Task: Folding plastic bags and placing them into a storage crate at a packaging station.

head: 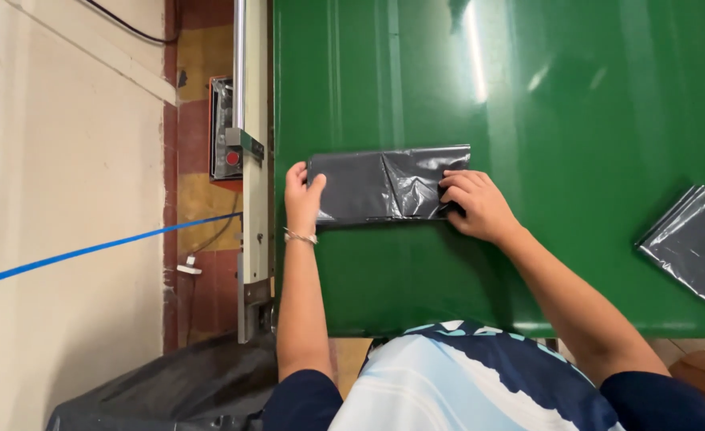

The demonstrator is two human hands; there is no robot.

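A dark grey, glossy plastic bag folded into a flat oblong lies on the shiny green bench, near its left edge and a little way in from the near edge. The left hand rests at the bag's left end with the fingers laid flat and the thumb curled over the corner, pressing the plastic down rather than lifting it; a thin silver bracelet circles that wrist. The right hand lies palm down on the bag's right end, fingers spread and pointing left across the crinkled surface, flattening it against the bench without closing around it. A crease runs up the middle of the bag between the two hands. Well apart, at the bench's right side, a second folded grey plastic bag lies tilted, touched by nothing. Just beyond the bench's left edge stands a metal machine frame with a small red button, and behind it a tiled floor and a pale wall crossed by a blue tape line. A heap of black plastic sheeting sits at the lower left beside the person's forearm.
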